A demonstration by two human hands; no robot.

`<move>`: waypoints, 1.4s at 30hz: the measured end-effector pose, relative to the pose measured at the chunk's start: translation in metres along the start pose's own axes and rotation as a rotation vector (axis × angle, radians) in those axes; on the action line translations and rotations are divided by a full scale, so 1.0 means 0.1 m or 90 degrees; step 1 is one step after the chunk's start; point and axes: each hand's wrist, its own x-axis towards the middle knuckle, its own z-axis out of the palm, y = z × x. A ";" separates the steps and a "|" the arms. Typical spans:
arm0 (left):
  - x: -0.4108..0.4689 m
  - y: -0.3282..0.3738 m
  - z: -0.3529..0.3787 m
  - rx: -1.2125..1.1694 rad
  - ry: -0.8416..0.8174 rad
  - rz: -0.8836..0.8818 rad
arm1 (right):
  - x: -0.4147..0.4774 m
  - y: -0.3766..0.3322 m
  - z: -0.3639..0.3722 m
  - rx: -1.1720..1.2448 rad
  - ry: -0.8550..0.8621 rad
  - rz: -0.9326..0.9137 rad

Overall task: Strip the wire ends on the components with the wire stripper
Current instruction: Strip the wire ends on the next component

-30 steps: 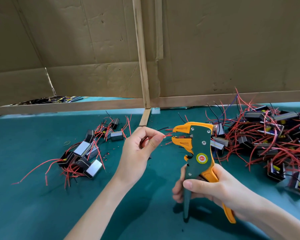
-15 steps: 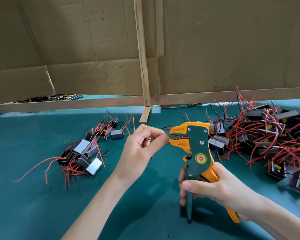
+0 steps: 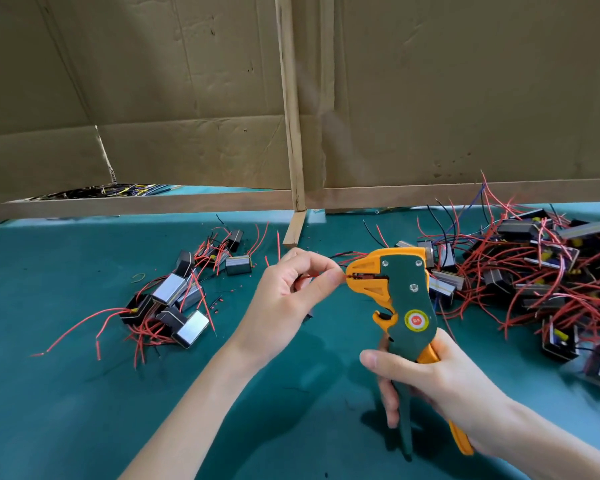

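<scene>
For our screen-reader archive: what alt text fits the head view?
A person's left hand pinches a red wire into the nose of a green-and-orange wire stripper gripped by the right hand over a teal table. Small pile of wired components at left, large pile at right, cardboard wall behind.

A single wide-angle camera worn on the person's head looks forward and down from close above the green table (image 3: 66, 410), the left hand (image 3: 284, 299) and right hand (image 3: 440, 386) near the lens, a cardboard wall (image 3: 465, 98) closing the far side.
</scene>
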 end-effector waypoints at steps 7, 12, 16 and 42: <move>0.01 -0.16 0.12 0.015 0.053 0.007 | 0.04 0.00 0.01 0.092 0.033 0.038; 0.16 -0.17 0.07 0.045 0.126 0.029 | 0.06 -0.03 -0.01 0.183 -0.041 0.037; 0.51 0.04 0.09 0.041 0.144 0.065 | 0.03 -0.06 -0.05 0.206 -0.075 0.035; 0.90 -0.71 -0.76 0.766 -0.045 -0.352 | 0.12 -0.06 -0.17 0.256 0.045 -0.064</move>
